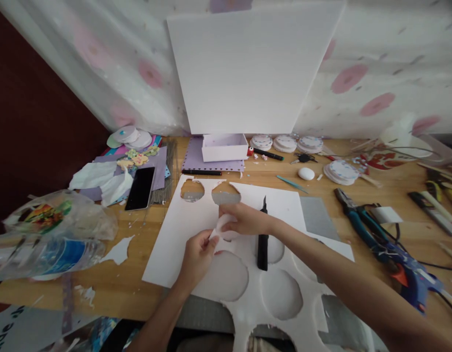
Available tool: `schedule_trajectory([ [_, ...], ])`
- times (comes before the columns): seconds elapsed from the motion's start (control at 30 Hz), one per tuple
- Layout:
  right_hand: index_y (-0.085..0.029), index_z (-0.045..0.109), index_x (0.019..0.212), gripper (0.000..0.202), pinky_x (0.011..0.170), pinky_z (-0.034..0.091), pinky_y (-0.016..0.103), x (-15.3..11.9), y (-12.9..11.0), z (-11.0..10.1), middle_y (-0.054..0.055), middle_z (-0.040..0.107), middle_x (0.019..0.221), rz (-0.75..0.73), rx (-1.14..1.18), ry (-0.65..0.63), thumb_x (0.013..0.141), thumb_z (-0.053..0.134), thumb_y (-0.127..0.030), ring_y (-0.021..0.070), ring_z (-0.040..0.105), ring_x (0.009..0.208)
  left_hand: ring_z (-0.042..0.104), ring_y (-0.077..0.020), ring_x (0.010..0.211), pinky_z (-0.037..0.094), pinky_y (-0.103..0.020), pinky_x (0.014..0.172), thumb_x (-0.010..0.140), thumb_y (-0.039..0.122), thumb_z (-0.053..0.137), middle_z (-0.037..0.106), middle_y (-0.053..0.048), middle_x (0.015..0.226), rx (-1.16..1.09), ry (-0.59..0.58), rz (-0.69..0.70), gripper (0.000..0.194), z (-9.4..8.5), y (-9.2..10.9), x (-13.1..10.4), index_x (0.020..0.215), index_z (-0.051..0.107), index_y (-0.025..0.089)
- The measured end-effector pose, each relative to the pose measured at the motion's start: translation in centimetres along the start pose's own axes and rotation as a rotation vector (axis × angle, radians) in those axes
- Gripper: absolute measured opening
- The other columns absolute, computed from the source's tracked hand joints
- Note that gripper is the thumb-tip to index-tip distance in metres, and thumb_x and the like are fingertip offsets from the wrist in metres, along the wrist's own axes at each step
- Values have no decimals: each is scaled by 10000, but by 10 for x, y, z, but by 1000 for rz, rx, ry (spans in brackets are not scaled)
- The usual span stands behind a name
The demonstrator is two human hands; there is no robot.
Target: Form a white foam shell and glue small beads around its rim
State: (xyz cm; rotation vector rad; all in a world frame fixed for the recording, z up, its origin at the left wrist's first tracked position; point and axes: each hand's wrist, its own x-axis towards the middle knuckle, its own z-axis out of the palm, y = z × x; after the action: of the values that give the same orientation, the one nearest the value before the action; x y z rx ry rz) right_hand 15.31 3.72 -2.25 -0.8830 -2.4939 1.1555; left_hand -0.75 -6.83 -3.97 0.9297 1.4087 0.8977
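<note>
My left hand (199,254) and my right hand (246,218) meet over the middle of the worktable. Between them is a small white cut piece (223,223), pinched by the fingers of both hands; its outline is partly hidden. Below them lies a white foam sheet (252,296) with several large round holes, its near end reaching past the table's front edge. It overlaps a flat white board (166,249) that has two ragged round holes at its far end. Beside my right wrist, a black craft knife (263,247) rests on the sheets, blade pointing away.
Pliers (352,210) and a blue glue gun (412,281) lie on the right. A phone (140,188), a plastic bottle (60,256) and paper scraps (118,250) are on the left. Behind stand a small white box (226,152) and stacked white discs (341,172).
</note>
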Motion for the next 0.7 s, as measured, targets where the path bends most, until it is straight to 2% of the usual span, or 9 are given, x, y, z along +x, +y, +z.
schedule_trajectory([
  [0.17,-198,556,741,110,612,410,220,7,8,-8,-56,591,721,-61,155,-115,727,660,-167,125,548,700,512,-132,608,474,-229,585,697,492,654,562,4,634,31,-44,34,365,-3,6,0,751,625,133],
  [0.33,-188,540,722,112,629,403,211,12,12,-13,-52,568,738,-83,263,-223,739,649,-205,116,523,719,500,-122,612,426,-208,576,742,466,632,560,4,649,42,-117,64,334,-6,0,1,743,604,133],
  [0.43,-178,539,755,132,639,387,219,20,15,-18,-42,551,755,-75,243,-352,727,659,-225,121,512,730,488,-114,616,403,-201,572,764,447,614,556,6,669,37,-155,89,321,-6,-7,3,779,601,126],
  [0.57,-186,534,772,178,626,368,230,41,18,-23,-40,540,755,-87,157,-546,690,679,-251,132,499,729,441,-94,555,347,-181,503,762,425,611,524,25,614,50,-127,77,301,-4,-9,3,780,608,124],
  [0.7,-190,486,726,223,590,351,218,53,24,-20,-54,503,703,-80,270,-688,687,683,-285,117,470,684,463,-98,559,375,-181,514,761,400,609,546,23,612,5,-127,48,279,-4,-5,-1,808,641,126],
])
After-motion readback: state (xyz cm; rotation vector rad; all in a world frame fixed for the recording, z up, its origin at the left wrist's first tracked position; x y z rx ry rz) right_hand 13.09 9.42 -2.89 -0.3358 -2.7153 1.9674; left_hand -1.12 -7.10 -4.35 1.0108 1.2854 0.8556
